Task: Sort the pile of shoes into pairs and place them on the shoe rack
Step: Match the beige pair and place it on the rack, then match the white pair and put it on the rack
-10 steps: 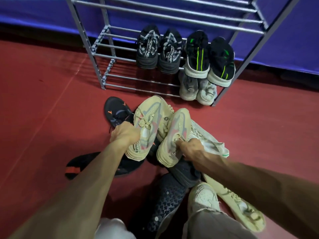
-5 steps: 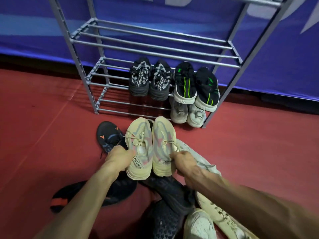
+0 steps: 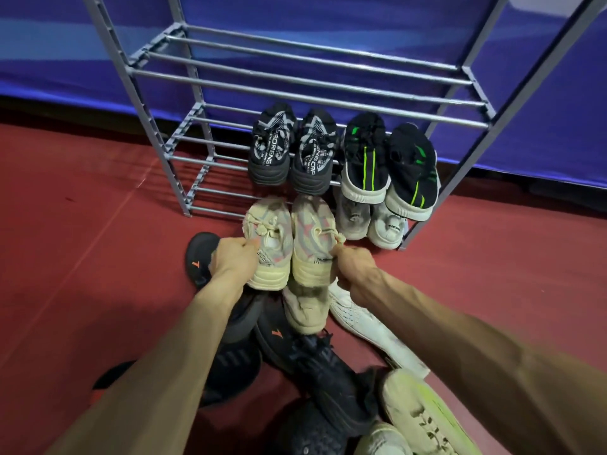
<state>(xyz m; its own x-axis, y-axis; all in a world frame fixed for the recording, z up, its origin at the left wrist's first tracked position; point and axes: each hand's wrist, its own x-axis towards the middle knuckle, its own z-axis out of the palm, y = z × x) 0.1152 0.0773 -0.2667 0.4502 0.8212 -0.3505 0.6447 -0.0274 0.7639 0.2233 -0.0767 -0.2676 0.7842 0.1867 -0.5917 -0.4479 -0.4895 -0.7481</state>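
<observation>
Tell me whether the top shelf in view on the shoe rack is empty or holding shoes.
Empty. The upper shelf of the shoe rack shows only bare grey bars; the black pairs sit one tier lower.

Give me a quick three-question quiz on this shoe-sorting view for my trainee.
1. True or false: the left hand and right hand each hold one cream knit sneaker.
2. How many pairs are already on the grey metal shoe rack?
3. Which pair sits on the rack's lowest tier? A) black sneakers with white patterned lettering B) black slip-ons with green stripes C) pale grey sneakers

Key: 1 true; 2 three; 3 C.
</observation>
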